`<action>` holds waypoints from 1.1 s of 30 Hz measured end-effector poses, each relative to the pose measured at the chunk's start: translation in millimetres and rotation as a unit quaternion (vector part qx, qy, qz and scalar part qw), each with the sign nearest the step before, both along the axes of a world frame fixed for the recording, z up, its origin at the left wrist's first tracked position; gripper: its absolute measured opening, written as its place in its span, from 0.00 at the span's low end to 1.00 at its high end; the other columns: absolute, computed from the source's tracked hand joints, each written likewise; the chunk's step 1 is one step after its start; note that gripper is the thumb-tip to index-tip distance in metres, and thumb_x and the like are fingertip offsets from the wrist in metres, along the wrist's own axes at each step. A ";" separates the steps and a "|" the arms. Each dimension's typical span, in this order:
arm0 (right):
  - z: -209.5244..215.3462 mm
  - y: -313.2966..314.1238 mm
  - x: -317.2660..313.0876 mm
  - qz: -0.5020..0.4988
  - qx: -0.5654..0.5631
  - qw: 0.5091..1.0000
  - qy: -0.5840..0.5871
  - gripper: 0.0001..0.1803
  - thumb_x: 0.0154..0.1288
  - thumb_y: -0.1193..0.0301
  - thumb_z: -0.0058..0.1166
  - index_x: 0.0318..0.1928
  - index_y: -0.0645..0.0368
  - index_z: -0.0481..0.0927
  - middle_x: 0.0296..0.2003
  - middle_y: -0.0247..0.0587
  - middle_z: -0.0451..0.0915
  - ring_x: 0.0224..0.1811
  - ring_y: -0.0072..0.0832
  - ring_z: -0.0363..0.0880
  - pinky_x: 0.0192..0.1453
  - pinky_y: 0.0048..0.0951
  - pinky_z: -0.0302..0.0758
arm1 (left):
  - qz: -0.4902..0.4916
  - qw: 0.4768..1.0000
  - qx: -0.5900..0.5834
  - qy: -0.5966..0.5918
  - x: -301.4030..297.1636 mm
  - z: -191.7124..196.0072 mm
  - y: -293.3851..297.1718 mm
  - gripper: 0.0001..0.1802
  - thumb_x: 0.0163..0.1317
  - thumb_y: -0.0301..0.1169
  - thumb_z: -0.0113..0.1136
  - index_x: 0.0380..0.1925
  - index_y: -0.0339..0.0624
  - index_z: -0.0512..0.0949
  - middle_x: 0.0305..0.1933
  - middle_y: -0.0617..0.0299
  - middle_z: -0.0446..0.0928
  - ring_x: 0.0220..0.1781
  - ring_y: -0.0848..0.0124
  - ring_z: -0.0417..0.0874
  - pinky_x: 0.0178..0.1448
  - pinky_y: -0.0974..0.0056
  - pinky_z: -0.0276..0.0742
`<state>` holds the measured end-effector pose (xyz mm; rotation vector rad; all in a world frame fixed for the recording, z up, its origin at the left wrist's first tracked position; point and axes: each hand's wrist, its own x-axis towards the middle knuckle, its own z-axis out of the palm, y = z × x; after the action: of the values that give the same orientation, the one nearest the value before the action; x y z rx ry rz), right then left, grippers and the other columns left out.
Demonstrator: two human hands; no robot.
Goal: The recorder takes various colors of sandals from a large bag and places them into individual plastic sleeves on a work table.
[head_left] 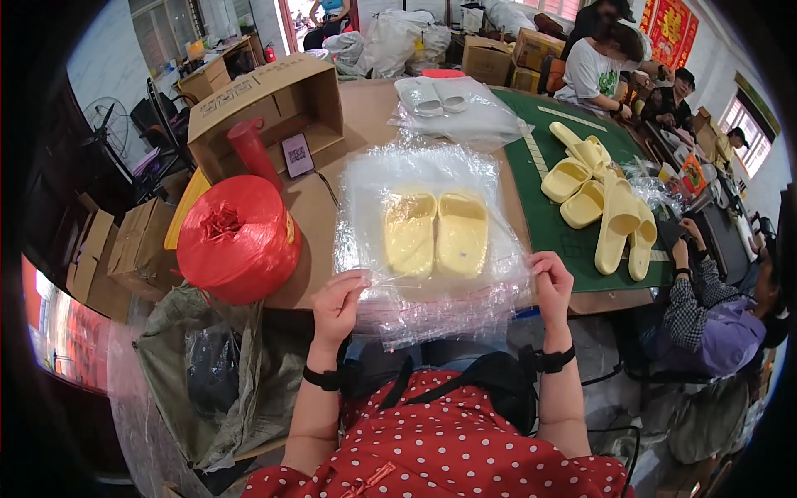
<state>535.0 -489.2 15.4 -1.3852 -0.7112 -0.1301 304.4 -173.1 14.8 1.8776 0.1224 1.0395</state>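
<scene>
A pair of pale yellow slides [462, 236] lies side by side inside a clear plastic bag [490, 286], on top of a stack of more clear bags. My left hand [339, 309] pinches the bag's near left corner. At its near right corner, my right hand [551, 282] has its fingers closed on the edge. Between the two hands the near edge of the bag runs across, below the slides. Several loose yellow slides [618, 217] lie to the right on a green cutting mat [531, 216]. Beyond the stack, white slides [430, 96] rest on more clear bags.
A red roll of plastic twine [239, 239] stands at the left, near a red cup [253, 153], a phone [297, 156] and an open cardboard box [274, 108]. A woven sack [199, 373] is below the table's left edge. Co-workers sit along the right, one in purple [730, 336].
</scene>
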 end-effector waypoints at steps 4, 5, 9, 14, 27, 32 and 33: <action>-24.5 -11.9 -0.7 -0.079 -0.142 0.987 -0.016 0.10 0.58 0.89 0.45 0.31 0.64 0.78 0.36 0.40 0.80 0.39 0.27 0.80 0.43 0.25 0.74 | -0.010 0.979 0.161 0.122 -12.2 -31.8 23.5 0.13 0.56 0.19 0.63 0.43 0.35 0.84 0.50 0.48 0.83 0.54 0.55 0.84 0.54 0.63 0.81; -16.8 -11.7 -9.4 -0.130 -0.211 0.968 -0.047 0.10 0.56 0.89 0.46 0.30 0.63 0.78 0.37 0.41 0.79 0.39 0.29 0.80 0.42 0.26 0.74 | -0.010 0.979 0.161 0.124 -13.7 -26.2 19.2 0.13 0.56 0.19 0.63 0.43 0.35 0.84 0.50 0.48 0.83 0.54 0.55 0.84 0.54 0.63 0.81; 44.4 17.3 -50.2 -0.167 -0.200 0.935 -0.243 0.10 0.55 0.86 0.52 0.35 0.60 0.81 0.43 0.43 0.80 0.48 0.43 0.79 0.51 0.37 0.76 | 0.054 0.982 0.068 0.170 -23.9 2.9 -2.6 0.21 0.54 0.31 0.69 0.47 0.35 0.82 0.54 0.48 0.81 0.69 0.47 0.71 0.70 0.49 0.66; 59.1 61.8 -77.7 0.064 -0.305 0.885 -0.346 0.22 0.61 0.73 0.60 0.58 0.54 0.78 0.64 0.47 0.72 0.71 0.49 0.65 0.72 0.47 0.65 | 0.092 0.927 0.312 0.189 10.5 46.6 -40.5 0.33 0.63 0.42 0.62 0.66 0.40 0.69 0.74 0.46 0.62 0.79 0.42 0.51 0.78 0.39 0.45; -24.7 47.4 -38.9 0.103 -0.300 0.942 -0.111 0.34 0.71 0.68 0.54 0.72 0.67 0.58 0.72 0.58 0.57 0.76 0.49 0.55 0.76 0.41 0.59 | 0.015 0.966 0.126 0.225 34.9 -30.3 -17.1 0.46 0.63 0.40 0.63 0.72 0.25 0.52 0.76 0.32 0.51 0.79 0.42 0.51 0.79 0.49 0.48; -34.9 56.5 -30.3 0.073 -0.229 0.968 0.065 0.30 0.70 0.72 0.56 0.68 0.67 0.62 0.62 0.52 0.67 0.66 0.38 0.68 0.63 0.35 0.75 | 0.162 0.945 0.091 0.270 50.3 -8.8 -17.4 0.41 0.59 0.45 0.67 0.62 0.24 0.66 0.64 0.29 0.65 0.66 0.38 0.64 0.71 0.45 0.59; -35.5 56.5 -28.8 0.062 -0.231 0.969 0.054 0.29 0.69 0.73 0.57 0.67 0.68 0.63 0.58 0.49 0.69 0.63 0.35 0.71 0.59 0.33 0.79 | 0.168 0.934 0.131 0.287 51.8 -6.5 -18.0 0.39 0.58 0.47 0.69 0.58 0.25 0.70 0.62 0.29 0.66 0.63 0.37 0.66 0.70 0.44 0.60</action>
<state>506.2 -432.7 -20.1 -1.7697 -0.7632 0.2243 356.2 -191.2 8.3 2.4217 0.6972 0.7144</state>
